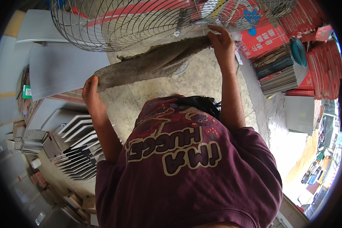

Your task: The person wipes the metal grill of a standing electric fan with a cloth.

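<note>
Workshop bkgd: pale, stained concrete floor (201,89), stock stacked both sides, strong light coming in at far R. Big wire-guarded fan (140,26) across the top of the view, red parts showing thru the guard, plus a blue piece (251,19) nr its R end.

Grey cloth (136,70), dark & worn-looking w/ a ragged upper edge, is held up btwn both hands, in front of the person & just below the fan in view. Runs on a slant, L end lower in view, R end higher; folded over along part of its R half. Can't tell if it touches the fan guard.

L hand (90,86): closed on the cloth's L end, thumb on the near face. R hand (220,40): pinching the R end btwn thumb & fingers, right by the guard.

L side: large grey panel (60,68), green tag (27,92) nr its edge, then a row of slanted white boards (78,133) lower down. R side: red cartons (264,38), a stack of thin slabs (275,79) w/ a teal ring (299,52) against it, more red packs (323,72) beyond. Person wears a maroon T-shirt (186,193) w/ printed front.
</note>
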`<state>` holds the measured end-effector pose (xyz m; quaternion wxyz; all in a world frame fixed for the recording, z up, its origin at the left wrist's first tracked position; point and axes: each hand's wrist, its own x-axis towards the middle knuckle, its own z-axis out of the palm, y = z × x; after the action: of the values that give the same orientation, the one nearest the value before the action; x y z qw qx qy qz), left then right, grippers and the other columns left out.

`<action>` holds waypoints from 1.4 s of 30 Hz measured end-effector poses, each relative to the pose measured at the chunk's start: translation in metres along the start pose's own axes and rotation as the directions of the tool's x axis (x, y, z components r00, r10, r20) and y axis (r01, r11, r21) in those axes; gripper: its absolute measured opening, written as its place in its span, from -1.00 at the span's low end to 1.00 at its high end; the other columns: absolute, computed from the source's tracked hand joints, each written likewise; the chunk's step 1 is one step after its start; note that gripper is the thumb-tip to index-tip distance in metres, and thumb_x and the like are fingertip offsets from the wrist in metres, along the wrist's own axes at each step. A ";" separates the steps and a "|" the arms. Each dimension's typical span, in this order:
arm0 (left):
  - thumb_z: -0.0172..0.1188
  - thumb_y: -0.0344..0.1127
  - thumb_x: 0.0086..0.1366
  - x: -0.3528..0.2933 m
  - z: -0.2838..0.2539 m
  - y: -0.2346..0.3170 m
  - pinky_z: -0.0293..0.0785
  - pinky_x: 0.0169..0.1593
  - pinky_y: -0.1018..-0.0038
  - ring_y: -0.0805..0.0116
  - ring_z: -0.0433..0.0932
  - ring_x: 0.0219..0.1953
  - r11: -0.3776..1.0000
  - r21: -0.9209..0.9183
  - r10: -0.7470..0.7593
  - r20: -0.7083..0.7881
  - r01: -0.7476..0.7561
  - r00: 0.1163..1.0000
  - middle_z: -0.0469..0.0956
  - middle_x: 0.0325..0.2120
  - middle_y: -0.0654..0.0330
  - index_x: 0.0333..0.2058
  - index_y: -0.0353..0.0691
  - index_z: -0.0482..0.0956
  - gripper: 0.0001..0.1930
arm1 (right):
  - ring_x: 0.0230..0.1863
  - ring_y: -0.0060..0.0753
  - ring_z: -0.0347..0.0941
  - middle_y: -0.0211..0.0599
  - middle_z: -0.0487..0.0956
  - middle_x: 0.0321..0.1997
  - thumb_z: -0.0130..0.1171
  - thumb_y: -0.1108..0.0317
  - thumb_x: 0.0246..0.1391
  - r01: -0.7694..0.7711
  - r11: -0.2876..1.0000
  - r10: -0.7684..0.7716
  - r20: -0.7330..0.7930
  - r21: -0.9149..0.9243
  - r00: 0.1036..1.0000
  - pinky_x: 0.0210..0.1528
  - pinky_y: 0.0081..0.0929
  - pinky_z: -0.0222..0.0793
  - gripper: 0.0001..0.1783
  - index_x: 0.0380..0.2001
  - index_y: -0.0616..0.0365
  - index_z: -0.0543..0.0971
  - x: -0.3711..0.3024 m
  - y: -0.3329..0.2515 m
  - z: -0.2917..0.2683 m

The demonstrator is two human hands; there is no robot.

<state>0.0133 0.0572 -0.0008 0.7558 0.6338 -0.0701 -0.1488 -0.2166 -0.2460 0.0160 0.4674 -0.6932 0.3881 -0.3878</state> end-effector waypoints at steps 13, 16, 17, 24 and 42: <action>0.16 -0.46 0.08 0.006 -0.008 0.005 0.24 -0.18 0.67 0.58 0.33 -0.31 0.981 -0.022 -0.186 0.160 0.191 0.969 0.42 -0.39 0.32 -0.22 -0.30 0.47 -0.76 | -0.31 -0.65 0.40 -0.48 0.50 -0.35 -0.06 0.34 0.06 -0.301 0.945 0.229 0.398 0.127 0.888 -0.21 -0.61 0.34 -0.76 -0.21 0.06 0.52 -0.004 0.006 -0.002; 0.15 -0.50 0.07 0.010 -0.012 0.003 0.24 -0.21 0.70 0.61 0.33 -0.31 0.990 0.082 -0.125 0.165 0.112 0.978 0.43 -0.33 0.32 -0.18 -0.30 0.46 -0.72 | -0.35 -0.66 0.39 -0.46 0.51 -0.37 0.05 0.36 -0.06 -0.272 0.954 0.198 0.419 0.125 0.886 -0.27 -0.65 0.33 -0.72 -0.22 0.13 0.52 -0.004 0.011 0.002; 0.15 -0.52 0.06 0.010 -0.012 0.003 0.25 -0.22 0.71 0.62 0.34 -0.31 0.989 0.133 -0.090 0.162 0.069 0.983 0.43 -0.31 0.32 -0.16 -0.30 0.46 -0.70 | -0.35 -0.65 0.39 -0.44 0.51 -0.38 0.08 0.37 -0.09 -0.163 0.985 0.129 0.405 0.051 0.905 -0.27 -0.64 0.33 -0.71 -0.21 0.15 0.51 -0.005 0.012 0.004; 0.10 -0.56 0.08 0.010 -0.012 0.006 0.28 -0.22 0.71 0.57 0.37 -0.35 0.876 0.455 0.078 0.194 -0.161 0.978 0.46 -0.32 0.27 -0.15 -0.26 0.46 -0.69 | -0.20 -0.08 0.39 -0.10 0.45 -0.26 0.12 0.46 -0.26 0.209 0.935 -0.129 0.275 -0.287 0.953 -0.15 -0.35 0.32 -0.66 -0.27 0.13 0.49 -0.012 0.022 0.021; 0.10 -0.45 0.12 -0.015 0.014 -0.046 0.31 -0.21 0.53 0.41 0.37 -0.33 0.678 0.560 0.348 0.325 -0.476 0.879 0.42 -0.37 0.18 -0.37 -0.32 0.45 -0.90 | -0.45 -0.46 0.53 -0.30 0.54 -0.42 0.07 0.23 0.01 -0.516 0.757 0.413 0.318 0.401 0.854 -0.44 -0.64 0.39 -0.74 -0.38 0.24 0.46 0.014 0.048 0.042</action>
<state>-0.0109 0.0416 -0.0422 0.5054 0.7976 -0.3292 -0.0024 -0.1821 -0.2564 -0.0378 0.7418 -0.4759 0.3905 -0.2662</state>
